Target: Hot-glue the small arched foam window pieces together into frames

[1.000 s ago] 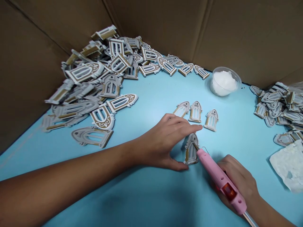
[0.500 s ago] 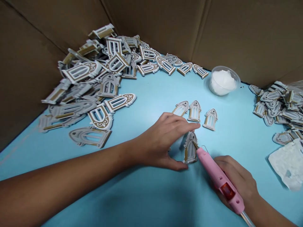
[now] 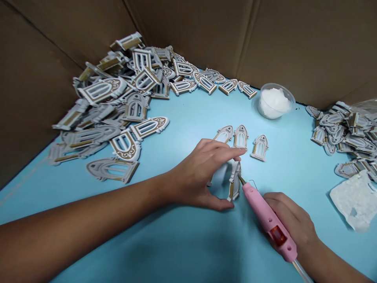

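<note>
Glue gun (image 3: 266,216) in right hand (image 3: 291,220), fingers curled closed around its body. Just left of glue gun's tip, window frame (image 3: 235,182) tilted on edge, pinched in left hand (image 3: 206,173) between thumb and fingertip, spread to frame length; tip contact unclear. Right of glue gun, white sheet (image 3: 355,198). Beyond glue gun, three loose frames (image 3: 260,139), then smaller pile (image 3: 350,127) far right, tub (image 3: 268,113), larger pile (image 3: 118,94) far left.

Left hand (image 3: 203,173): holds 1 small window (image 3: 235,181), tipped up.
Right hand (image 3: 290,216): holds a pink glue gun (image 3: 262,206), tip by that window.
Blue table (image 3: 188,122): 3 more windows (image 3: 259,140) lie just past the left hand.
Cup (image 3: 291,100): see-through, white stuff (image 3: 274,100) inside.
Big pile of windows (image 3: 103,91): at the left.
Smaller pile (image 3: 353,139): at the right.
</note>
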`<state>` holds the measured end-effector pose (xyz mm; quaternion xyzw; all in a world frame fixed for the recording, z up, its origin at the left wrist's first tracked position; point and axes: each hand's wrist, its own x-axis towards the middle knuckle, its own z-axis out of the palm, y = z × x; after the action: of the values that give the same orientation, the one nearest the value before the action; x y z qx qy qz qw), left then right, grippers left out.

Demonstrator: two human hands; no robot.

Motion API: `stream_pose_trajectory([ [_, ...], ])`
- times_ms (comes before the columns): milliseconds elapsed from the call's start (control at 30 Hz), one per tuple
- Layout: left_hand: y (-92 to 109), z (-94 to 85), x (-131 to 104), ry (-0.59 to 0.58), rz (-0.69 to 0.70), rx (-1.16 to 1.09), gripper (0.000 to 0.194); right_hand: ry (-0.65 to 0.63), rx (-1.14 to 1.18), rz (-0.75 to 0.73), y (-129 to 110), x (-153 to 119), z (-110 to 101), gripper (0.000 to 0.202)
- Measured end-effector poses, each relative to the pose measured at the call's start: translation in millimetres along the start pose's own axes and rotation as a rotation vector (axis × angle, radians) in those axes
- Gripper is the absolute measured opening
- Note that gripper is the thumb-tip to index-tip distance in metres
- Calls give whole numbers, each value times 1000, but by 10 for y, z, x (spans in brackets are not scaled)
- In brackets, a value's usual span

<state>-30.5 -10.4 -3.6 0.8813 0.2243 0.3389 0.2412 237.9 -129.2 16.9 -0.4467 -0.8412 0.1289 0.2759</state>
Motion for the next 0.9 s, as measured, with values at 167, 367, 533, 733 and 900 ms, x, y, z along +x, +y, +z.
stream_pose_trajectory([
  [167,8,-4,2,24,40,5,99,9,-5,-8,-8,2,11,27],
  [367,43,-10,2,-17,-6,69,87,-21,-256,-152,-64,108,-107,27],
  [533,31,29,-21,-21,2,89,88,-15,-423,17,51,106,-230,20],
  [733,71,-30,42,-262,-97,133,91,153,-470,139,269,107,-331,14],
  [900,107,-60,69,-336,0,82,66,163,-441,115,285,144,-348,17],
])
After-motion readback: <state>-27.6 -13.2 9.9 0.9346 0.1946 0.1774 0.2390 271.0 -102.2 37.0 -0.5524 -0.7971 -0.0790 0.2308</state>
